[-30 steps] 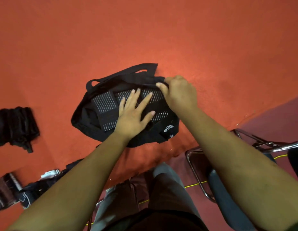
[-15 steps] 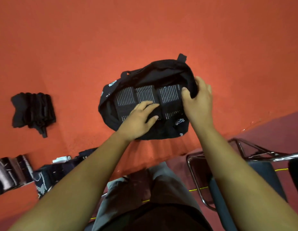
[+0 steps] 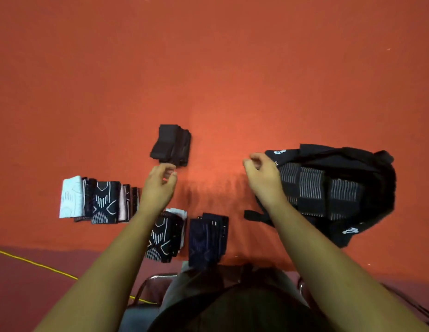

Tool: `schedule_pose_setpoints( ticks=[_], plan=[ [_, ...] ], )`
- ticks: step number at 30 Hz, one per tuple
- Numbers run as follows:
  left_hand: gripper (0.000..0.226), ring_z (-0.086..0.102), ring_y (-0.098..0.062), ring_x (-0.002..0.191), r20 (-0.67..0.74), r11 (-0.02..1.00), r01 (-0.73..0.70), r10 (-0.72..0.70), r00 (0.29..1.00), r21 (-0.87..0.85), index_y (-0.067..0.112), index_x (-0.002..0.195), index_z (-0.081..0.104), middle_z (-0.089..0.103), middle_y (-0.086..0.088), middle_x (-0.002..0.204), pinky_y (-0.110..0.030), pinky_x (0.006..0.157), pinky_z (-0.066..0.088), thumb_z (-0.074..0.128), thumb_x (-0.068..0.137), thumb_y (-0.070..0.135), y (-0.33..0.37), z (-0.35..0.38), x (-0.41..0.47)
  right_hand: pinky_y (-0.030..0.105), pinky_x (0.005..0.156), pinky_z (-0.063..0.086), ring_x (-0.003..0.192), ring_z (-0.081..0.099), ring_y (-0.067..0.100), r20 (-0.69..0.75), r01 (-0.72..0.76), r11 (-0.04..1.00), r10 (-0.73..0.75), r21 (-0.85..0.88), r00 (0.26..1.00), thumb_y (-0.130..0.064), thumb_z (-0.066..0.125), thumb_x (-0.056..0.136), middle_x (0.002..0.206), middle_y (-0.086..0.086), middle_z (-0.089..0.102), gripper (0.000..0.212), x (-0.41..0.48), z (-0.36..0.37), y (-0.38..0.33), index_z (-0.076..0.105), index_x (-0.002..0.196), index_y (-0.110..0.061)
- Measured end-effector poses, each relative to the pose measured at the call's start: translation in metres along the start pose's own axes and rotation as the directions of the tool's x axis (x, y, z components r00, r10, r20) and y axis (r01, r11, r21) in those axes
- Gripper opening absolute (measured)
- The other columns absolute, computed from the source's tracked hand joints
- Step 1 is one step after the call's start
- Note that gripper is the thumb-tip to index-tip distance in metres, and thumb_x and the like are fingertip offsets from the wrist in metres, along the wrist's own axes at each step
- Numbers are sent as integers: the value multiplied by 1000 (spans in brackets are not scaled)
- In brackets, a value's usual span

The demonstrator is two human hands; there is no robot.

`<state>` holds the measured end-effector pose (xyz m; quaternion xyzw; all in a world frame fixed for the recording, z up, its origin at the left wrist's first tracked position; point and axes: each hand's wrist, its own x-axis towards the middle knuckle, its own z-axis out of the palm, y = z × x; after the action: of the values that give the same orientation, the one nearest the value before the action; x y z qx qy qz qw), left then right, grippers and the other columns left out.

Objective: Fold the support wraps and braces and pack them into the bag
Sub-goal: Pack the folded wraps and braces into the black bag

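Observation:
A black bag (image 3: 366,168) lies open on the orange table at the right, with a striped black brace (image 3: 321,190) lying inside it. My right hand (image 3: 262,178) hovers at the bag's left edge, fingers loosely curled and holding nothing. My left hand (image 3: 160,185) hangs empty, fingers loosely curled, just below a folded black wrap (image 3: 171,144) without touching it. A row of folded wraps (image 3: 98,200), white at its left end, lies to the left. A patterned black stack (image 3: 164,236) and a dark blue stack (image 3: 206,238) sit near the table's front edge.
The orange table (image 3: 208,68) stretches far back. A yellow cord (image 3: 36,263) runs across the dark red floor at lower left. Chrome chair frames show by my lap at bottom centre (image 3: 146,283) and bottom right.
Both hands have left the bag and the brace. The view has swung left, so the bag now lies at the right and the folded stacks have come into sight. My left hand has neared the black wrap.

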<state>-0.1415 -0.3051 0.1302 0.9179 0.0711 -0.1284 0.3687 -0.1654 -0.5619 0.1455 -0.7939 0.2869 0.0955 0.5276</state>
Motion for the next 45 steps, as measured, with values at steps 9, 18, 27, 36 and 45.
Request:
schedule_pose_setpoints(
  ticks=[9,18,27,36,45],
  plan=[
    [25,58,-24,103,72,929,320,-311,948,-186,7,112,52,60,-11,107,-27,78,39,57,100,29,-57,-33,148,27,90,37,119,54,21,209,-273,955,246,115,946,-47,58,93,127,8,59,59,67,187,-58,52,133,-4],
    [109,64,-25,114,330,773,542,-444,833,-330,8,136,51,65,-10,127,-46,103,49,49,60,86,-132,12,217,39,93,54,105,67,23,82,-312,944,305,108,949,-81,43,69,113,4,69,87,120,292,-39,60,127,-18],
    [46,75,-16,91,513,630,626,-387,766,-460,14,112,72,77,-4,103,-29,78,58,51,98,53,-122,29,197,22,68,56,82,71,10,226,-434,813,373,388,900,-45,68,90,91,-5,72,23,112,285,-23,65,92,-22],
    [68,73,-26,95,425,695,507,-310,851,-509,18,122,64,74,-9,110,-36,68,59,51,83,72,-62,34,107,32,82,59,97,73,18,340,-401,775,255,488,905,-37,67,91,107,4,75,33,50,201,-12,70,117,-17],
    [38,63,6,91,268,839,289,-179,947,-461,27,123,56,68,9,109,-11,70,47,48,99,55,80,78,-29,43,101,53,108,69,18,283,-267,755,113,599,953,-44,72,79,117,5,72,56,-29,26,20,60,126,-15]
  ],
)
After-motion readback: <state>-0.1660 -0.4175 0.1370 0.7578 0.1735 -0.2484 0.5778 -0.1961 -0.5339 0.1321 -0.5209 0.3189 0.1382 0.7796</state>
